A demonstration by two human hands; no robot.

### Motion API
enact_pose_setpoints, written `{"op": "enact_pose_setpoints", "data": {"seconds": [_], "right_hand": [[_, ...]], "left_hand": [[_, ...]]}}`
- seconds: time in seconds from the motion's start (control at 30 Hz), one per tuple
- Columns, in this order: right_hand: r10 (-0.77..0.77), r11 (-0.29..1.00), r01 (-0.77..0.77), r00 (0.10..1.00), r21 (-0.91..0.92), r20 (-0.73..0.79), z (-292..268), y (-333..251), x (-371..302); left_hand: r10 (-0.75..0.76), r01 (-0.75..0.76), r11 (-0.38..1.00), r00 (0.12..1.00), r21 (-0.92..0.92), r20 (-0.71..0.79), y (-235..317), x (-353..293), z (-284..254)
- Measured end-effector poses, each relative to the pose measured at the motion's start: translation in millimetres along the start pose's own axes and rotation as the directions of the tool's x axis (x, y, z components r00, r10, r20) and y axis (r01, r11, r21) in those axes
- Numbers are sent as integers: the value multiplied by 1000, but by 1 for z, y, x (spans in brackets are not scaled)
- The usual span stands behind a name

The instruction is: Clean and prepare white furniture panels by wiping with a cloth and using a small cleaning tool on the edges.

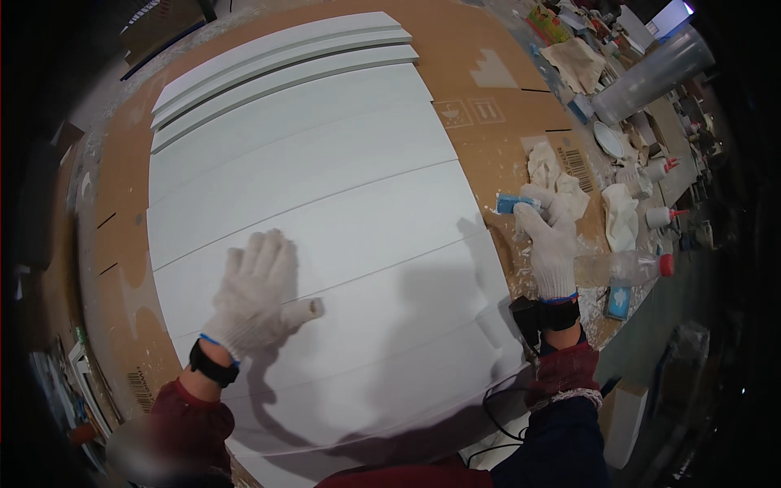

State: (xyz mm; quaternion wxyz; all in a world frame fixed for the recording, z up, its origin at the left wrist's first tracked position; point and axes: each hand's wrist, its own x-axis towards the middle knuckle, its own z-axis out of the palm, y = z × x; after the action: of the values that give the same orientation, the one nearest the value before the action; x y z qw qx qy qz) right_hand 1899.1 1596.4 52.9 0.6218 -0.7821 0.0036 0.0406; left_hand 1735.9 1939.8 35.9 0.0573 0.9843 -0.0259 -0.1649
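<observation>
White panels [342, 203] lie side by side before me, with thin seams running across between them. My left hand [254, 293], in a white knit glove, rests flat on them, fingers stretched out and thumb pointing right. Beyond the panels' right edge, my right hand [553, 248], gloved too, pinches a small blue block [508, 202] smeared with white. The fingers hide part of the block, and its exact kind does not show. Just past that hand lies a crumpled off-white rag [547, 167].
White boards [285, 61] are stacked across the far end. Brown cardboard [464, 89] lies beneath. At right are a clear bottle with a red cap [626, 268], a blue-and-white piece [618, 302], a white cloth [621, 218], red-tipped bottles [659, 217] and a grey cylinder [655, 75].
</observation>
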Motion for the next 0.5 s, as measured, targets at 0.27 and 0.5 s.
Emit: {"op": "enact_pose_setpoints", "data": {"seconds": [0.27,0.5], "right_hand": [[-165,968,188,976,168,-146,-43,-37,-72],[-144,957,213,937,195,-317,-145,-1,-154]], "left_hand": [[253,-253,966,860,59,-443,131,109,30],[903,-800,288,409,-526,-128,217,13,40]]}}
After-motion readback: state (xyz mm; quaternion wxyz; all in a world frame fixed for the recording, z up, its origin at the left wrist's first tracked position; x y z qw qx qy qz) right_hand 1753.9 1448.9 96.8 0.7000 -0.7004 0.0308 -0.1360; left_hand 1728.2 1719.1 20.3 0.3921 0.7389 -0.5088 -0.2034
